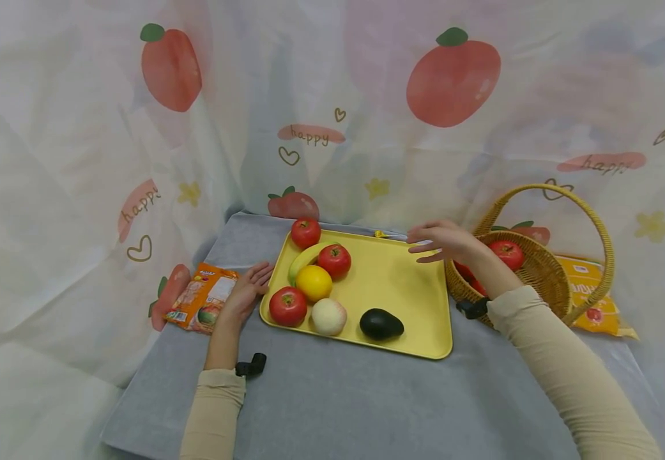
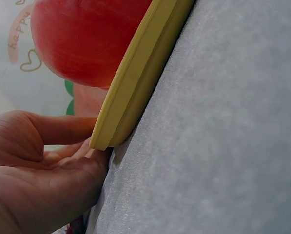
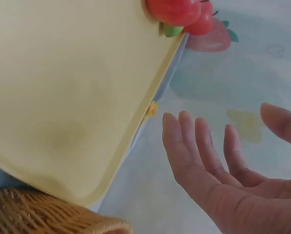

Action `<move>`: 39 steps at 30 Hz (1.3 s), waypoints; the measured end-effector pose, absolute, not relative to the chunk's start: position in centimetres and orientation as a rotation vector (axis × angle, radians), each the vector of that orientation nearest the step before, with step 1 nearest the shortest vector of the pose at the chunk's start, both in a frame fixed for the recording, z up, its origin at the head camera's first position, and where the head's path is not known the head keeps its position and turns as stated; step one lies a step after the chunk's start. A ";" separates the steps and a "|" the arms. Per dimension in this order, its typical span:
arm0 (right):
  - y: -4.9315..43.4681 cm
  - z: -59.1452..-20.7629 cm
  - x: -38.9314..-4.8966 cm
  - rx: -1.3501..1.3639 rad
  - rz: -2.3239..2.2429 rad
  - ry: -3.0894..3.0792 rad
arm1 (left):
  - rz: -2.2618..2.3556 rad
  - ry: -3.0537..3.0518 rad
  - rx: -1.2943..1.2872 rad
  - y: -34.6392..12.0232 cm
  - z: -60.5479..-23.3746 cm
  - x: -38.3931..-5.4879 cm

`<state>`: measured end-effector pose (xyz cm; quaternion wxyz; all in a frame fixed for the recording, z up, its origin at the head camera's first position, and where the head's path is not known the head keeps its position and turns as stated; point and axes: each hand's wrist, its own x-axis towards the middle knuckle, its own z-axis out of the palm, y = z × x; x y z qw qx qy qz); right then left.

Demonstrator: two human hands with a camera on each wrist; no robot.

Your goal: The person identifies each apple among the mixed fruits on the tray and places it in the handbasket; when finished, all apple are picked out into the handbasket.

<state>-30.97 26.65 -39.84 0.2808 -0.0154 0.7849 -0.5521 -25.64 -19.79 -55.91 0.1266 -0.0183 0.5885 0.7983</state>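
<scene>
My left hand is at the left edge of the yellow tray, fingers loosely extended. In the left wrist view its thumb tip and fingers are right at the tray rim, near a red apple. My right hand hovers over the tray's back right corner, beside the wicker basket. Its fingers are spread and slightly bent, with nothing in them. On the tray are three red apples, a banana, a yellow orange-like fruit, a whitish peach and an avocado.
Red fruits lie in the basket, whose tall handle arches above it. An orange snack bag lies left of the tray, another bag behind the basket. A small yellow item is at the tray's back edge. A printed curtain hangs behind.
</scene>
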 end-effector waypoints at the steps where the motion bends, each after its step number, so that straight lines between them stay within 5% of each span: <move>1: 26.5 -40.0 -31.1 -0.039 -1.482 2.102 | 2.324 1.712 -0.054 -19.8 -55.9 -25.6; 39: 17.1 -44.3 -33.6 0.021 -1.583 1.988 | 2.299 1.762 -0.061 -19.5 -55.5 -25.4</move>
